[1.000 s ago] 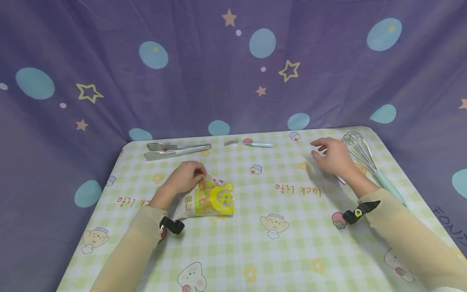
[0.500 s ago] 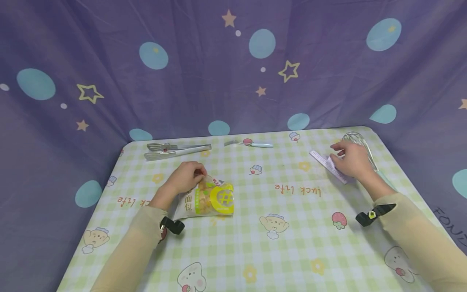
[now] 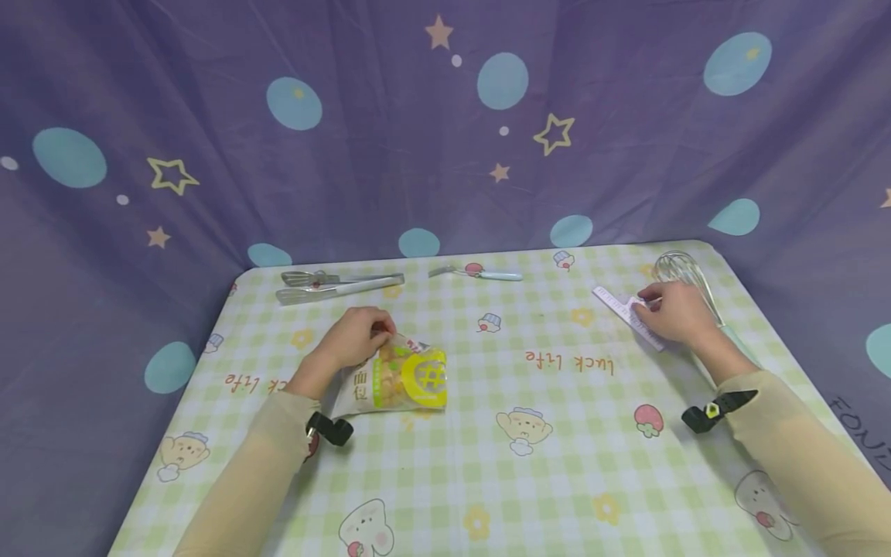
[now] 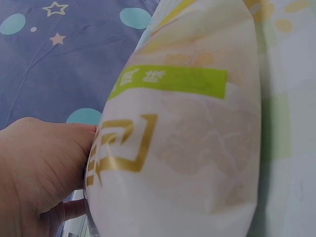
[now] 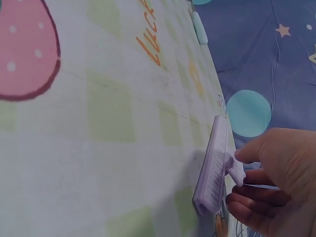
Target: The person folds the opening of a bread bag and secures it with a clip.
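Observation:
In the head view my left hand [image 3: 353, 337] pinches the upper left edge of a plastic bread bag [image 3: 411, 377] with yellow and green print. The left wrist view has the bag [image 4: 197, 133] filling its middle, hiding some fingertips of the left hand [image 4: 44, 168]. On the right of the table my right hand [image 3: 674, 311] holds the raised grip of a long pale purple bag clip [image 3: 616, 308] between thumb and fingers. Up close in the right wrist view, the clip [image 5: 212, 170] rests on the cloth, its grip between the thumb and fingers of the right hand [image 5: 276, 177].
Metal tongs [image 3: 341, 288] lie at the back left. A fork-like utensil with a pale blue handle [image 3: 501, 275] lies at the back middle. Partly behind my right hand is a whisk [image 3: 685, 271]. A purple patterned curtain [image 3: 390, 170] encloses the checked tablecloth [image 3: 445, 480].
My right hand has moved right and down onto the grip of the bag clip, which its earlier position largely covered. My left hand and the bread bag stay put.

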{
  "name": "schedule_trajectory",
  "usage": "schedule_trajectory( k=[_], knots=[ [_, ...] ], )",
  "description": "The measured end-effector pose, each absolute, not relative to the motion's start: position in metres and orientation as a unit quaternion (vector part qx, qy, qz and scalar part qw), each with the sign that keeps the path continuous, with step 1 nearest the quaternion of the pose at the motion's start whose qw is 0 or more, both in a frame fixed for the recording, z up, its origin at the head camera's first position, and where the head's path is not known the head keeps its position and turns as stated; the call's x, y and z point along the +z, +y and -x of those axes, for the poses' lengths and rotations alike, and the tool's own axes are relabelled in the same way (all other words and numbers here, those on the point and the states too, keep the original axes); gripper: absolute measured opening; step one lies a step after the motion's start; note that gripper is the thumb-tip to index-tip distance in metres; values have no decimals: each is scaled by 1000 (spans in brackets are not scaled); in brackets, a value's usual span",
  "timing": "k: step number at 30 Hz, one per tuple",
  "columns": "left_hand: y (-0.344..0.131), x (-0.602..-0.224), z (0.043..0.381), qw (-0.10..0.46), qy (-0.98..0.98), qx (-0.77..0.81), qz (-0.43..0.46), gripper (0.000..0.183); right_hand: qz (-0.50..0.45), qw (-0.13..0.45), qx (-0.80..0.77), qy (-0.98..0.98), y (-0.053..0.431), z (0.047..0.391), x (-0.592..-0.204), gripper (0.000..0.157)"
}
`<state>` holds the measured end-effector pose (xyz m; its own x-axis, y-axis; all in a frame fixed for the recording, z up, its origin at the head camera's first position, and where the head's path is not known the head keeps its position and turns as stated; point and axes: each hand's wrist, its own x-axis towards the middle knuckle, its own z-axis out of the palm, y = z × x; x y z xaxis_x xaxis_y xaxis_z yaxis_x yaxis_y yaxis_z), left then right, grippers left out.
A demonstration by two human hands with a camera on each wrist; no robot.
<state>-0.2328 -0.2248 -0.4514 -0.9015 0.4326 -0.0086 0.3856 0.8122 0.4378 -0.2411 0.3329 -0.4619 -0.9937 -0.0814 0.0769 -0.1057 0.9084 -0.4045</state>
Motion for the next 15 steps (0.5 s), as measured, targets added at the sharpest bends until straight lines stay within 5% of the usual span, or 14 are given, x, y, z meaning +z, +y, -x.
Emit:
schedule_trajectory(
  k=[15],
  knots=[
    [-224,-451,233,56,952,216,-210,9,-55,-14,209,-976,333,241,-457,26]
  ],
)
